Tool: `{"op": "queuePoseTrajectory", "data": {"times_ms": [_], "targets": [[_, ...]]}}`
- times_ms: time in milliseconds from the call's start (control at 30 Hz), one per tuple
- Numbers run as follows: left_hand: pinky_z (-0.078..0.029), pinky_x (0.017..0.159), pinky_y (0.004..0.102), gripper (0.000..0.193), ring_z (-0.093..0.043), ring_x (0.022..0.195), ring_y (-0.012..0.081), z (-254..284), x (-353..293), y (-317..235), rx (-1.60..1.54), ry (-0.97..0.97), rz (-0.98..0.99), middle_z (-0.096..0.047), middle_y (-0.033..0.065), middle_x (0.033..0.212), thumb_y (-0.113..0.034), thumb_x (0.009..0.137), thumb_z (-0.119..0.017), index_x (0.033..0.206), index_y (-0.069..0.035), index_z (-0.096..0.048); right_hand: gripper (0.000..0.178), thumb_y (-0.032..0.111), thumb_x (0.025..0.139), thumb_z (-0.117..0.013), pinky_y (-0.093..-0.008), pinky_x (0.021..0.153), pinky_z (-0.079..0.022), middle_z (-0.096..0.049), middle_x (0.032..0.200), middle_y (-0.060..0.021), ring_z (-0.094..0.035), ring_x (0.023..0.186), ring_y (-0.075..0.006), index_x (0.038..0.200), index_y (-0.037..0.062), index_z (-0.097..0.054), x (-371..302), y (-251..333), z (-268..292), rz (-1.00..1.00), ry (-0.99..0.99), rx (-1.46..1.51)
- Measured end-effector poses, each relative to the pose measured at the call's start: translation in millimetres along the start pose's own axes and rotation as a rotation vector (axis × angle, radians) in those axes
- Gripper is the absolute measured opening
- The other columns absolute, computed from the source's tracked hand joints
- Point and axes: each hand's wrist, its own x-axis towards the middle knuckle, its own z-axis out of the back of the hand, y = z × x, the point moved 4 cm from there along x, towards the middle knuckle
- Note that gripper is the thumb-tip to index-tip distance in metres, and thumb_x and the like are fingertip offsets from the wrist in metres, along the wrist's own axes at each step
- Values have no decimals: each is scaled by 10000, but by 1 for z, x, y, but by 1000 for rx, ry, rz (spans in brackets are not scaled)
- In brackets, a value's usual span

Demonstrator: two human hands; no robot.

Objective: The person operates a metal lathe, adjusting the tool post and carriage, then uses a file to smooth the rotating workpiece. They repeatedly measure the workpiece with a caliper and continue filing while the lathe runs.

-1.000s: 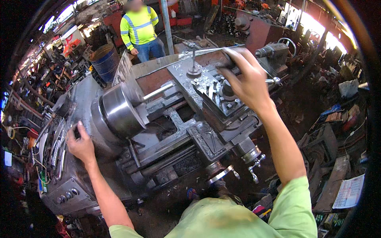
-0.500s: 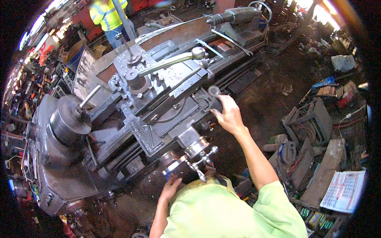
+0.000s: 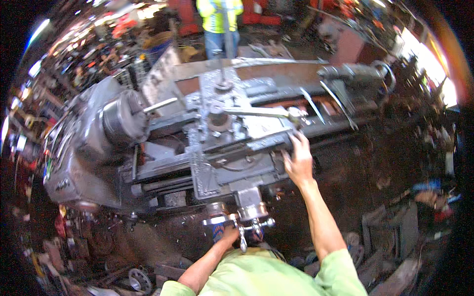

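Note:
A metal lathe fills the middle, its headstock (image 3: 89, 143) at the left with a round chuck (image 3: 126, 118) gripping a thin bar (image 3: 162, 105). On the chip-strewn carriage (image 3: 203, 170) stands a tool post (image 3: 218, 117) with a long lever (image 3: 256, 112) ending in a ball. My right hand (image 3: 299, 160) is at the carriage's right end, just below the ball, fingers stretched and thumb apart; blur hides whether it touches anything. Near the chrome crank handle (image 3: 256, 225) at the front is my left hand (image 3: 228, 234), its fingers partly hidden.
A tailstock (image 3: 353, 73) is at the far right of the bed, with a wrench (image 3: 338, 104) lying across the bed. Behind the lathe stands a person in a yellow vest (image 3: 213, 17). Scrap metal (image 3: 390, 232) and a spoked wheel (image 3: 140, 280) lie on the floor.
The view has turned, so the lathe lies more level. My right hand has come off the dark part at the carriage's end and moved up toward the ball lever. My left hand has moved closer to the crank.

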Motion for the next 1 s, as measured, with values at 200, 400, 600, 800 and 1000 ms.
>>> {"op": "queuePoseTrajectory", "data": {"times_ms": [200, 400, 600, 800, 1000], "targets": [[-405, 1048, 414, 657, -519, 1277, 342, 8, -11, -31, 39, -6, 36, -566, 274, 1332, -395, 872, -695, 1271, 109, -561, 465, 30, 762, -776, -349, 830, -526, -637, 1114, -140, -636, 967, -248, 1178, 14, -568, -18, -15, -17, -626, -109, 359], [-469, 898, 423, 439, -589, 1059, 256, 10, -7, -45, -306, 176, 78, -666, 114, 1172, -288, 901, -694, 1235, -12, -623, 399, 41, 797, -792, -295, 843, -507, -662, 1041, -114, -633, 910, -163, 1120, -49, -576, -1, -15, -34, -766, -272, 555], [-519, 523, 396, 250, -646, 597, 234, -3, 10, -25, -596, 382, 196, -663, 90, 726, -292, 979, -573, 947, -52, -635, 458, 17, 817, -746, -318, 945, -486, -631, 1209, -142, -617, 1059, -191, 1241, -85, -604, -12, -10, -38, -761, -311, 268], [-446, 504, 340, 239, -553, 573, 183, -16, 25, -5, -694, 475, 224, -574, 43, 705, -266, 901, -692, 1049, -113, -584, 422, -51, 772, -757, -319, 899, -502, -611, 1171, -118, -618, 1018, -199, 1174, -72, -630, -13, -19, -39, -856, -323, 409], [-500, 581, 365, 170, -584, 643, 189, 6, 6, -11, -681, 477, 248, -594, 38, 737, -254, 928, -659, 936, -93, -605, 450, -55, 767, -760, -281, 867, -504, -598, 1176, -80, -603, 941, -151, 1195, -37, -622, -35, -1, -38, -869, -380, 387]]}}
